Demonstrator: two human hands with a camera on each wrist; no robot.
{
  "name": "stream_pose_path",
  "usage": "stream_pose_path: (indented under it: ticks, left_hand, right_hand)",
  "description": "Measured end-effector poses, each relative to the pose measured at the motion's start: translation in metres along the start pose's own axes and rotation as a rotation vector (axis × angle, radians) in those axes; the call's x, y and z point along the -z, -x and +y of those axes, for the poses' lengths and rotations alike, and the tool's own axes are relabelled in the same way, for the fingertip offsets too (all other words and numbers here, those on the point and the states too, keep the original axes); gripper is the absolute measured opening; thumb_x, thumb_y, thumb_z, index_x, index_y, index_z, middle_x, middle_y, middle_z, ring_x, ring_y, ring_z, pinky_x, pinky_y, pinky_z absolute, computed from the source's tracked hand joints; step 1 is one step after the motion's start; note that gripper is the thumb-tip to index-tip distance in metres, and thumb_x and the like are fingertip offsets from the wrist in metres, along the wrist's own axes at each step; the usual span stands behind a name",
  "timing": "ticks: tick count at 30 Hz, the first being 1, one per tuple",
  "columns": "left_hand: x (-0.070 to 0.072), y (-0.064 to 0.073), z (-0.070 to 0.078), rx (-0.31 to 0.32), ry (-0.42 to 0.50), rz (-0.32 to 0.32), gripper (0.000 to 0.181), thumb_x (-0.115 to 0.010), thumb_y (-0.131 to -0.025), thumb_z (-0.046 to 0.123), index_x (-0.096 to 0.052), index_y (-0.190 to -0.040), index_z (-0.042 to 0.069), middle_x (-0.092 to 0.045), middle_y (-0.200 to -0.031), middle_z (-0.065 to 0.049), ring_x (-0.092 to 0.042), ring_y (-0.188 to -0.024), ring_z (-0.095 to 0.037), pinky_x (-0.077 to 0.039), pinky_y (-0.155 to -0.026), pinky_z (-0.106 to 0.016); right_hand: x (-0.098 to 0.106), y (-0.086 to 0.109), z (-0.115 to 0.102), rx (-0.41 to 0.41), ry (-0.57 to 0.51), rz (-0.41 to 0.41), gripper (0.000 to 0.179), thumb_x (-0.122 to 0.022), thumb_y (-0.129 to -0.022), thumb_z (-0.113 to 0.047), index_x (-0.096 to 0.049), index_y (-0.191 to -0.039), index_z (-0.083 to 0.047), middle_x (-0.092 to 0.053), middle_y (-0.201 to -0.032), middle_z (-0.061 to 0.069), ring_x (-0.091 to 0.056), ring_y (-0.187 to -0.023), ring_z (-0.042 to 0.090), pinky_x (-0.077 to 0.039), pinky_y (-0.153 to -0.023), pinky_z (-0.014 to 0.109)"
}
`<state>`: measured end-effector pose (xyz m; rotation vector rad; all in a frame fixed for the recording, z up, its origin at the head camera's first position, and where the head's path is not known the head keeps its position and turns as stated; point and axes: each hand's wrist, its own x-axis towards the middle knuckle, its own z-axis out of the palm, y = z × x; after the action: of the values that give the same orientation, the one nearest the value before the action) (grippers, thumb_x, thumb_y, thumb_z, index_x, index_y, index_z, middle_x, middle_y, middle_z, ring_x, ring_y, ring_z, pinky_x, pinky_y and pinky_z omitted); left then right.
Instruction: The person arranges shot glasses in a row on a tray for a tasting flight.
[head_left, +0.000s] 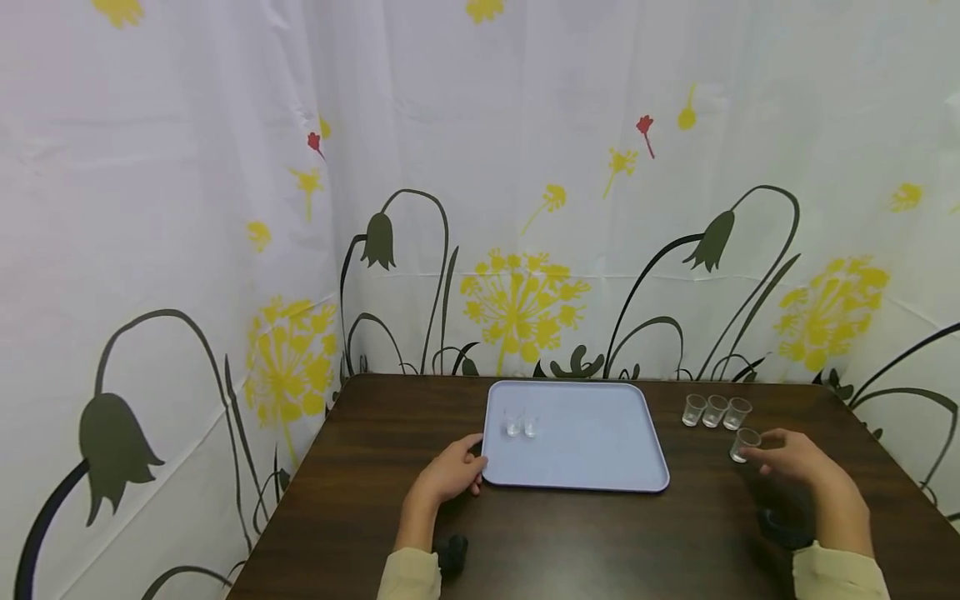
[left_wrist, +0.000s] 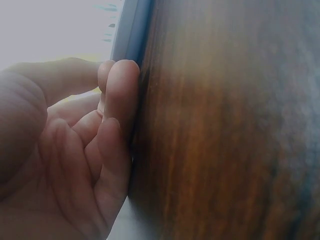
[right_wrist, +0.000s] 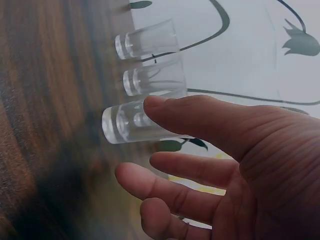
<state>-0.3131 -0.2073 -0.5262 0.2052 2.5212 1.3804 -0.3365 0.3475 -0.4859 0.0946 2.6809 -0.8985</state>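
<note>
On the tabletop (head_left: 600,533), toward three o'clock, I logged the near glass (head_left: 742,441) standing at nine o'clock from the right hand (head_left: 798,457), long axis upright; the left hand (head_left: 446,475) was well apart at the nine-o'clock edge of the tray (head_left: 585,442), its hold unclear to me. The right hand was half spread, thumb overlapping the glass, other fingers off it, no grip seen; glass transparent, thick-based, slightly flared.
</note>
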Motion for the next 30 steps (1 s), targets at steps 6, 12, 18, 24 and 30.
stream_pose_path:
  ticks: [6,12,18,24,30]
  left_hand:
    - [0.0,0.003,0.0,0.021,-0.003,-0.001,0.059,-0.058,-0.109,0.015,-0.04,-0.161,-0.006,-0.063,-0.072,-0.003,-0.062,-0.061,-0.016,-0.047,-0.073,-0.033]
    - [0.0,0.001,0.002,0.027,-0.002,-0.003,0.059,-0.057,-0.109,0.015,-0.04,-0.161,-0.005,-0.063,-0.072,-0.003,-0.062,-0.061,-0.015,-0.046,-0.072,-0.032]
    - [-0.001,0.003,0.002,0.037,-0.011,0.001,0.059,-0.058,-0.109,0.015,-0.04,-0.161,-0.005,-0.063,-0.073,-0.002,-0.062,-0.061,-0.015,-0.046,-0.072,-0.032]
    - [-0.002,0.004,0.002,0.03,-0.018,0.004,0.059,-0.058,-0.109,0.014,-0.04,-0.161,-0.006,-0.064,-0.073,-0.002,-0.063,-0.061,-0.015,-0.047,-0.075,-0.033]
    - [-0.002,0.003,0.003,0.029,-0.025,0.008,0.059,-0.058,-0.109,0.015,-0.04,-0.161,-0.005,-0.064,-0.072,-0.003,-0.063,-0.062,-0.015,-0.048,-0.079,-0.035]
  right_hand:
    - [-0.007,-0.003,0.004,0.008,-0.02,-0.016,0.089,-0.067,-0.105,-0.042,-0.03,-0.142,0.03,-0.076,-0.085,0.006,-0.072,-0.081,0.027,-0.058,-0.08,0.048]
    - [-0.009,-0.005,0.006,0.007,-0.041,0.001,0.082,-0.065,-0.107,-0.036,-0.03,-0.142,0.029,-0.073,-0.083,0.004,-0.067,-0.076,0.021,-0.054,-0.072,0.039]
    - [-0.011,-0.008,0.008,0.023,-0.078,0.012,0.075,-0.065,-0.107,-0.033,-0.036,-0.143,0.026,-0.071,-0.08,0.003,-0.063,-0.071,0.021,-0.049,-0.067,0.036]
    - [-0.012,-0.007,0.008,0.04,-0.067,0.022,0.069,-0.064,-0.107,-0.031,-0.04,-0.141,0.025,-0.071,-0.078,0.002,-0.063,-0.07,0.021,-0.05,-0.067,0.036]
    - [-0.011,-0.011,0.007,0.068,-0.062,0.026,0.067,-0.065,-0.105,-0.03,-0.043,-0.14,0.023,-0.072,-0.08,0.003,-0.066,-0.073,0.023,-0.052,-0.068,0.037]
